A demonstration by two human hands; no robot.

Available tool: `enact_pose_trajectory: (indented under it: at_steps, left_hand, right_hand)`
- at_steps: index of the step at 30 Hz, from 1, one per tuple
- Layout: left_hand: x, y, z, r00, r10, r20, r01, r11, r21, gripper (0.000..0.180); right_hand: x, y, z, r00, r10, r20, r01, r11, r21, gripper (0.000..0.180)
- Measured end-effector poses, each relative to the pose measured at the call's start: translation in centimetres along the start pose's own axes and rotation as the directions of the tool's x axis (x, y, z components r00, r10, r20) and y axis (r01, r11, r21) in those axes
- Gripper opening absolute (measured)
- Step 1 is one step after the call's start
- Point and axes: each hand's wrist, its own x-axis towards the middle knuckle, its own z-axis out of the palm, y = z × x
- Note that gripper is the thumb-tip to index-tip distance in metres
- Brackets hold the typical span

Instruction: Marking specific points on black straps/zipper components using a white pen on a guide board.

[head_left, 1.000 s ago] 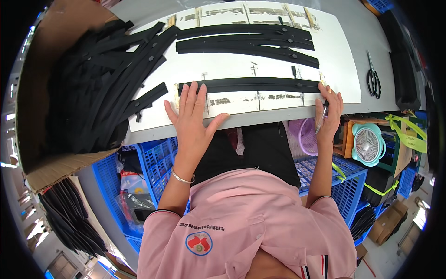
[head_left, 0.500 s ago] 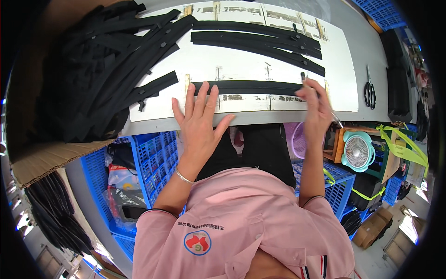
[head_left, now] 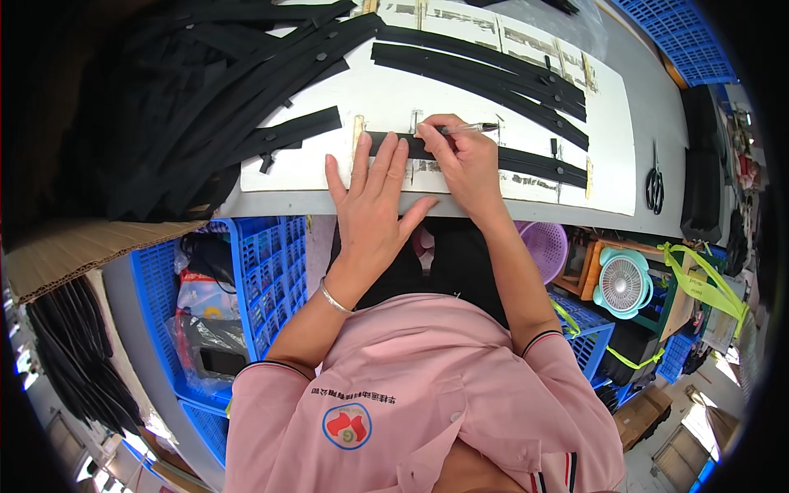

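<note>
Across the white board's (head_left: 614, 144) near side, a black strip (head_left: 534, 162) is lying under the flat, empty left hand (head_left: 370, 209); shifted leftward, the right hand (head_left: 470, 170) is pinching a pen (head_left: 474, 128), seemingly meeting a drawn line (head_left: 415, 117).

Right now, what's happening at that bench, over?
Left hand: spread over left end of long black fabric strip. Right hand: gripping clear-barrelled pen near strip's far edge. Strip: lying on white board. Black-handled scissors: off right, clear.

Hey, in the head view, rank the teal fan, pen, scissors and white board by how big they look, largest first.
1. White board
2. Teal fan
3. Scissors
4. Pen, partly covered by the right hand
</note>
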Motion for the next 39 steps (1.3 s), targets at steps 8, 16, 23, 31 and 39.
enact_pose_trajectory:
  at_steps: [8, 16, 23, 31, 39]
  left_hand:
    - [0.1, 0.0, 0.0, 1.0, 0.006, 0.005, -0.006, 1.0, 0.017, 0.081]
    - [0.1, 0.0, 0.1, 1.0, 0.008, -0.025, -0.008, 1.0, -0.002, 0.075]
    - [0.2, 0.1, 0.3, 1.0, 0.014, -0.003, -0.014, 1.0, -0.002, 0.075]
    - [0.3, 0.3, 0.1, 1.0, -0.006, 0.011, 0.006, 0.999, 0.035, 0.077]
    - [0.6, 0.9, -0.1, 0.999, -0.014, 0.041, 0.01, 0.996, 0.084, 0.081]
  right_hand:
    - [0.1, 0.2, 0.4, 0.998, -0.057, -0.031, 0.054, 0.996, -0.071, 0.018]
    - [-0.4, 0.1, -0.5, 0.996, -0.049, 0.074, 0.048, 0.999, 0.012, 0.019]
    - [-0.4, 0.5, -0.1, 0.985, -0.174, 0.012, 0.174, 0.984, -0.022, 0.018]
    - [-1.5, 0.3, -3.4, 0.996, -0.038, -0.082, 0.052, 0.983, 0.179, 0.017]
    - [-2.1, 3.9, -7.8, 0.939, 0.091, -0.332, -0.067, 0.994, 0.084, 0.014]
